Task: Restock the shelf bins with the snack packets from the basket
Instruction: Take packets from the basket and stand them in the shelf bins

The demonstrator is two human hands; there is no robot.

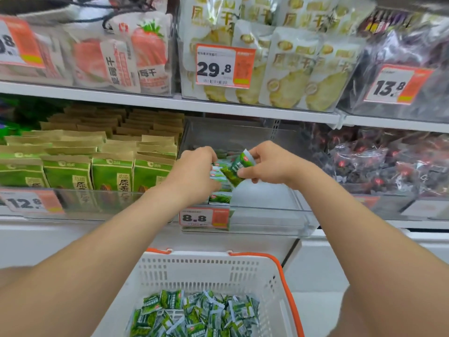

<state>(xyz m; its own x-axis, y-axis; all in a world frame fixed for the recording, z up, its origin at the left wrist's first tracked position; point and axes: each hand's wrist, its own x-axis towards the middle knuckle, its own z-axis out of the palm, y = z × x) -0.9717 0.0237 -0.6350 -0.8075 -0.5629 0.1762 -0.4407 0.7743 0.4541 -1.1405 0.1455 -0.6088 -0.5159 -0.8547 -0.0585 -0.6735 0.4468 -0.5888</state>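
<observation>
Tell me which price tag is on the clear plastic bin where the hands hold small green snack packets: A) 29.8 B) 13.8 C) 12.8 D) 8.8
D: the orange-and-white 8.8 tag sits on the front of the clear plastic bin, below the left hand and right hand.

Lit brightly and evenly from above. Found dimmer shade at the back of the clear bin (267, 222) under the shelf edge (145, 99). Noted soft glare on the dark wrapped sweets (379, 164). Recorded blur across the upper packets (116, 59) and far-left price tag (17, 42); saw shelf lines bowed toward the edges.
</observation>
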